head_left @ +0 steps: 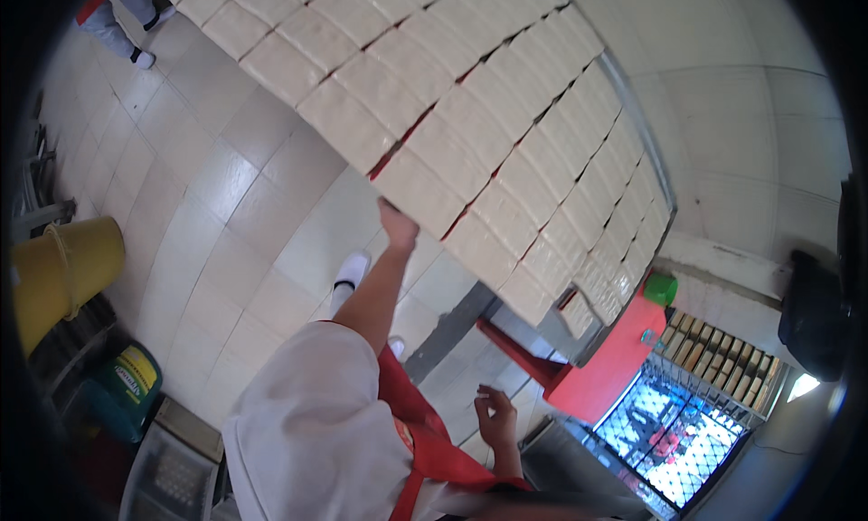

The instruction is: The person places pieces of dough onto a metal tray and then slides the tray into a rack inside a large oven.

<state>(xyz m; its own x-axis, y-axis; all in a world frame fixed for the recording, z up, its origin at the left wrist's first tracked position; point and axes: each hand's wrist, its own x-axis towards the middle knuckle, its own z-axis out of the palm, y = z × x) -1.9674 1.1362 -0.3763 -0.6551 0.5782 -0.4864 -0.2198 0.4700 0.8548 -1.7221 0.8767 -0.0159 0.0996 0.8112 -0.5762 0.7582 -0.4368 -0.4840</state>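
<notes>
Pale cream, glossy rectangular pieces (pixel 434 78) lie in tight rows over a large table. They look like soft slabs; their exact kind I cannot tell. Dark red shows in the gaps between rows. My left hand (pixel 398 226) reaches out to the near edge of this layer and touches or almost touches it; its fingers are mostly hidden there. My right hand (pixel 497 417) is held low in front of my red apron (pixel 425 421), away from the table. Its fingers are loosely bent and apart, with nothing visible in them. One small piece (pixel 575 315) sits apart at the right corner.
A red table (pixel 601 376) with a green container (pixel 661 288) adjoins the right corner, near a barred window (pixel 674 431). A yellow bucket (pixel 90 263) and a dark green container (pixel 131 390) stand at left. Another person's legs (pixel 113 33) show at far left on the tiled floor (pixel 217 204).
</notes>
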